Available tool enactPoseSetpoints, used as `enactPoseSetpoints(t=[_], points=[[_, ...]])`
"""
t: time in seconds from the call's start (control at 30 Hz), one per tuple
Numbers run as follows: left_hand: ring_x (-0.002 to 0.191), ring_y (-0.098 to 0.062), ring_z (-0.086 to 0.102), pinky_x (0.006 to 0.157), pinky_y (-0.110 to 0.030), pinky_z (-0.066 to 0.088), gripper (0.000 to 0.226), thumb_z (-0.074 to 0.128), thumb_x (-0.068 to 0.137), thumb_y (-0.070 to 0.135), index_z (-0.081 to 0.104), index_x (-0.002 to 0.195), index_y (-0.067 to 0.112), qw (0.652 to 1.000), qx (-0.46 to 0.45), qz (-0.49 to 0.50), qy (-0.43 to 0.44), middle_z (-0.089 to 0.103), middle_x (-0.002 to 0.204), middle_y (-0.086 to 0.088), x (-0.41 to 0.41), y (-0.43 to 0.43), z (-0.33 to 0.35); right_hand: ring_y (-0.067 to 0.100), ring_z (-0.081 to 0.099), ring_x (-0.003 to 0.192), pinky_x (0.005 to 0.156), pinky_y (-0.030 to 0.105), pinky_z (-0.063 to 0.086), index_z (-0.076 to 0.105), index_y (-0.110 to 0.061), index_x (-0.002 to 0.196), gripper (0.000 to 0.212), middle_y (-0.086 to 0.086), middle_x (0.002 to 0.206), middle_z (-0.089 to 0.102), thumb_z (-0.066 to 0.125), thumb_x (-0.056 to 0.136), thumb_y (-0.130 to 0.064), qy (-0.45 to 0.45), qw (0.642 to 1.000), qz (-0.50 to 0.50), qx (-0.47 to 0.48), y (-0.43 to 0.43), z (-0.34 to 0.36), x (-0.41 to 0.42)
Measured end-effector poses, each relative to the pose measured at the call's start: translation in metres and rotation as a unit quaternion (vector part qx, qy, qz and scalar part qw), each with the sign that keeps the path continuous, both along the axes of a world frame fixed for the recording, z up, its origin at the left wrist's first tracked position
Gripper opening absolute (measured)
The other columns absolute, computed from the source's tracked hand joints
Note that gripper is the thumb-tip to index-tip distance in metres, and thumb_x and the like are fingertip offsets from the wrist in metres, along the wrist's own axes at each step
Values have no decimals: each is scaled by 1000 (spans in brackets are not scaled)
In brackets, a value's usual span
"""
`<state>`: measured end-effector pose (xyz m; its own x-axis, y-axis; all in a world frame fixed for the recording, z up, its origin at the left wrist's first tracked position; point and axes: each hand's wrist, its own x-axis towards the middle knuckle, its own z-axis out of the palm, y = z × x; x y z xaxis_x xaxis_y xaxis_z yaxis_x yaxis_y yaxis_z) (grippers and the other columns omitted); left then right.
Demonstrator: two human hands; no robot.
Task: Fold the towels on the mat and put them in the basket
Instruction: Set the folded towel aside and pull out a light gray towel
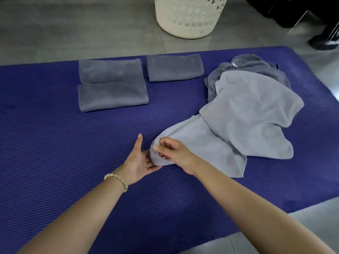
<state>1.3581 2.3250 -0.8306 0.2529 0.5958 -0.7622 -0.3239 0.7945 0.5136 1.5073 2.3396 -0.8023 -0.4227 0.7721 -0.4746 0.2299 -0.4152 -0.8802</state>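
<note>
A light grey towel (244, 114) lies rumpled on the right of the blue mat (55, 134). My right hand (174, 152) pinches its near-left corner. My left hand (138, 160) lies palm-up beside that corner, fingers straight and touching the cloth from the left. Under the light towel's far end sits a crumpled darker grey towel (247, 65). Three folded dark grey towels lie on the mat's far side: two together at the left (110, 70) (111, 96), one in the middle (175, 67). The white perforated basket (189, 17) stands on the floor beyond the mat.
Grey tiled floor (64, 28) surrounds the mat. Dark furniture legs and a dark object (324, 33) stand at the far right corner. A beaded bracelet (117, 179) is on my left wrist.
</note>
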Motion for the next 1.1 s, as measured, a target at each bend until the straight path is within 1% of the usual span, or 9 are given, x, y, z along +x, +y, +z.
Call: enactPoseSetpoints(t=[0.17,0.3,0.43,0.57,0.67,0.8,0.93,1.03,1.1], points=[[109,-17,64,86,-26,52,56,35,97,53,64,119,10,997,55,-1,60,69,116,-9,11,3,20,6,59,80,82,18,51,65,-13,96,18,-2,84,63,51,99,-24,17,1000,-8,3,-2,22,4],[105,-16,67,89,-30,54,49,38,99,48,63,122,13,984,149,-27,88,71,113,-7,22,19,63,6,62,83,75,16,53,63,-18,106,16,-3,92,64,51,98,-25,-28,990,-126,52,8,54,39],[105,-22,67,92,-35,53,40,44,98,44,64,111,12,957,263,-29,117,70,111,-12,39,39,145,4,61,96,89,19,49,60,-28,115,23,-10,103,65,47,98,-37,-61,980,-147,122,16,106,54],[93,-15,64,88,-34,51,29,47,97,42,63,95,17,912,378,-35,157,69,101,-10,61,52,251,17,63,105,100,34,47,64,-23,117,55,5,112,68,40,89,-64,-55,965,-199,161,29,186,60],[86,-12,64,83,-33,54,26,48,97,40,62,89,21,874,449,-38,183,70,94,-9,54,45,324,11,63,102,98,34,46,66,-33,110,43,-6,109,68,37,94,-61,-23,956,-204,208,30,256,61],[71,-1,59,71,-14,48,16,49,98,29,60,88,23,824,521,-40,219,64,84,3,31,18,400,10,60,99,93,28,47,55,-22,117,36,-3,116,61,34,100,-46,-10,937,-186,296,11,342,47],[75,-1,56,72,-15,47,23,50,99,25,66,97,10,756,584,-91,282,66,88,-2,9,-19,460,8,59,113,100,28,45,59,-29,120,40,-7,124,62,41,95,-54,60,938,-137,313,-18,412,16],[72,6,56,67,-7,45,26,50,99,26,66,101,6,731,600,-88,312,66,88,2,-12,-44,490,11,57,120,108,40,40,63,-31,119,59,-5,124,64,50,79,-73,72,948,-97,293,-40,445,-9],[77,7,58,70,-9,47,24,51,98,28,67,100,12,725,601,-90,324,68,90,6,-28,-60,505,14,57,120,109,43,40,66,-32,111,56,-1,125,64,56,74,-74,90,953,-70,279,-54,461,-24]])
